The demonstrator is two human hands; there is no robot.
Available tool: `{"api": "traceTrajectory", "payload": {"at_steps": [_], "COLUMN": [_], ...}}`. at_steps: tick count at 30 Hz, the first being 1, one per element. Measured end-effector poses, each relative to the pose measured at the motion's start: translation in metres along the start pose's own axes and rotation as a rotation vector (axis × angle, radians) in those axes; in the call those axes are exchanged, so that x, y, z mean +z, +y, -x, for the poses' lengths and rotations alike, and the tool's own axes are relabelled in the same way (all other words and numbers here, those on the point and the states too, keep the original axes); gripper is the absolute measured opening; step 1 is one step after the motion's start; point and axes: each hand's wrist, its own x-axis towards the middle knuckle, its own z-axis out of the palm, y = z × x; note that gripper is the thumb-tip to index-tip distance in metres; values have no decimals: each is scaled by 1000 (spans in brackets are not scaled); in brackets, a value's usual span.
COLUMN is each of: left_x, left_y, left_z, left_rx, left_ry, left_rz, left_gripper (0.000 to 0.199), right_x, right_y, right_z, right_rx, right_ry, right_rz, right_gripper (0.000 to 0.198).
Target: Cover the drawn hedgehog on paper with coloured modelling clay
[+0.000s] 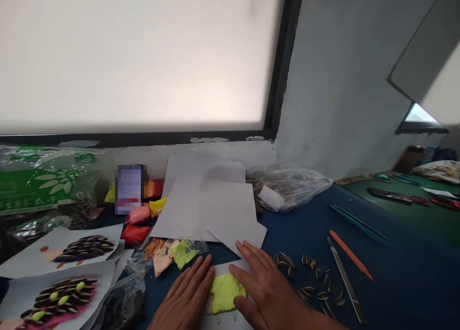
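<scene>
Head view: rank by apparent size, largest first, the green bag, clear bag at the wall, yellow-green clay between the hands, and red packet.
1. Green bag
2. Clear bag at the wall
3. Yellow-green clay
4. Red packet

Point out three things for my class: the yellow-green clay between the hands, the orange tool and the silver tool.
Yellow-green clay [226, 294]: head view, middle of its flattened top.
Orange tool [351, 255]: head view, mid-shaft.
Silver tool [345, 279]: head view, mid-length.
</scene>
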Motion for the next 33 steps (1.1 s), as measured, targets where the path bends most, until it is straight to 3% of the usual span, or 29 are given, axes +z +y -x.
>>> {"api": "traceTrajectory", "payload": {"at_steps": [7,13,18,22,25,27,30,33], "left_x": [0,-2,19,34,26,14,-4,-11], "left_y": [1,3,-13,-26,-21,-12,-1,2], "left_z": [0,1,5,6,5,2,-1,-3], "left_rx": [-14,-17,-6,91,102,18,41,46], "left_ry": [-16,-6,25,41,50,35,-5,20], "left_rz": [2,12,16,-3,0,0,5,0], "left_gripper": [83,86,91,97,94,89,93,95], "right_x": [-4,-6,-3,8,14,16,19,27], "right_y": [-2,-5,-5,-4,-3,-4,-4,-4], "right_z": [-5,-11,-10,-6,-3,-2,-1,0], "right_rx": [-35,-46,-71,-125,-132,-145,-167,-186], "right_ry": [28,-52,7,17,51,60,70,163], "right_rz": [-19,-44,-12,-8,-2,9,47,88], "right_gripper": [44,50,52,52,56,58,58,60]}}
